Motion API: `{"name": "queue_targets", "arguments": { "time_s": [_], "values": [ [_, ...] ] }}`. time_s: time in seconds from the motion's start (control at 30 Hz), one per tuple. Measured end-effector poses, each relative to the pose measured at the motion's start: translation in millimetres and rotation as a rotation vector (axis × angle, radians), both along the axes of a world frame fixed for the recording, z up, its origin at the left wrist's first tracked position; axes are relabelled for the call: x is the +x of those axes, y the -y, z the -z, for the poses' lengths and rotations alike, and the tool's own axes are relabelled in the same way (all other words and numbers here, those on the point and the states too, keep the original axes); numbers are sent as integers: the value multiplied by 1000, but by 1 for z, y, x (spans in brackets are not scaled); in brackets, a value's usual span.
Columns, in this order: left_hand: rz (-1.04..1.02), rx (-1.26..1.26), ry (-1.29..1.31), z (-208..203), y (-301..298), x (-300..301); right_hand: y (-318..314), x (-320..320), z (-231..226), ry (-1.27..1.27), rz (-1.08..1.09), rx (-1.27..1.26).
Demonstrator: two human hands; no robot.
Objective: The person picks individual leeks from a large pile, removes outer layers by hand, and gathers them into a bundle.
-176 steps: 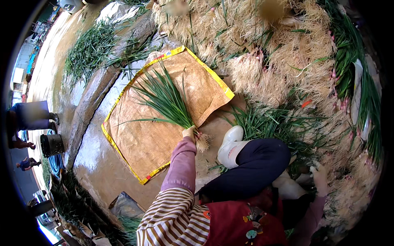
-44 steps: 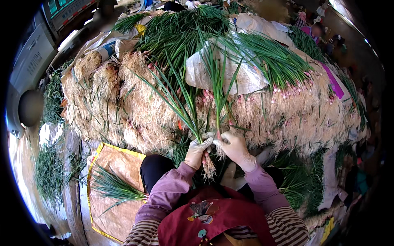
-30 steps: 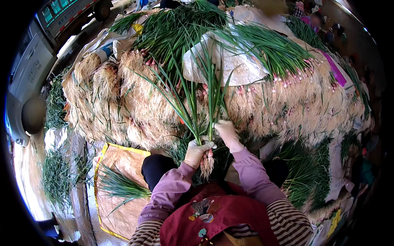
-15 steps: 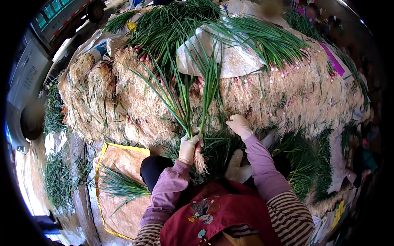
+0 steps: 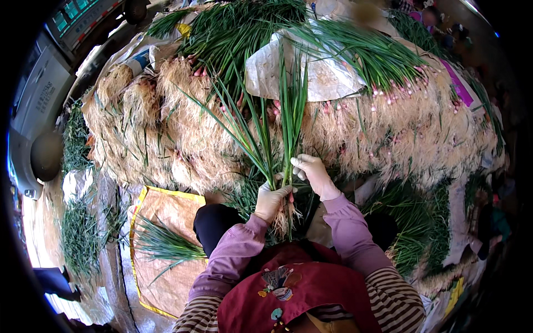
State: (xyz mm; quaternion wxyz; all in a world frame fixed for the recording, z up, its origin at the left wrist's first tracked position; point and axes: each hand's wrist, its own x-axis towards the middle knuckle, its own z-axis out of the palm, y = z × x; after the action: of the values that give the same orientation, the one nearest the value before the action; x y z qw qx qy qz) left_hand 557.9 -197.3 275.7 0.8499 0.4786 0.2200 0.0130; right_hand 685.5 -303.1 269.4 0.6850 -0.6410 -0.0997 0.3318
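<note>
My left hand (image 5: 270, 201), in a pale glove, is wrapped round the lower stalks of a small bunch of spring onions (image 5: 289, 119). Their leaves fan upward in two sprays, while reddish bulbs and pale stringy roots (image 5: 285, 221) hang below the fist. My right hand (image 5: 312, 173), gloved too, is closed at the right side of the same stalks, just above the left hand. Its fingertips pinch at the stems; exactly which stalk they grip is hard to make out. Beyond both hands rises a big heap of spring onions (image 5: 333, 130) with the roots facing me.
A white sheet (image 5: 311, 83) lies on the heap, partly under green leaves. To my left, a tan mat with yellow edging (image 5: 166, 277) bears a small bunch of spring onions (image 5: 172, 242). Loose greens (image 5: 411, 222) are at the right. A vehicle (image 5: 41, 105) stands far left.
My right hand has moved left from beside the heap's roots to the stalks of the held bunch. The left hand and its bunch have shifted slightly right.
</note>
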Motion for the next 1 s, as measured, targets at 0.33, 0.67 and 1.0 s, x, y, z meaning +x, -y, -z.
{"name": "queue_targets", "arguments": {
  "time_s": [0.33, 0.67, 1.0],
  "values": [
    [-35, 75, -44, 13, 2, 0, 15, -20, 30, -132, 17, -92],
    [144, -208, 25, -5, -11, -1, 73, -6, 35, 162, -345, -775],
    [274, -333, -6, 2, -11, 5, 34, -12, -6, 233, -585, 57]
  ]
}}
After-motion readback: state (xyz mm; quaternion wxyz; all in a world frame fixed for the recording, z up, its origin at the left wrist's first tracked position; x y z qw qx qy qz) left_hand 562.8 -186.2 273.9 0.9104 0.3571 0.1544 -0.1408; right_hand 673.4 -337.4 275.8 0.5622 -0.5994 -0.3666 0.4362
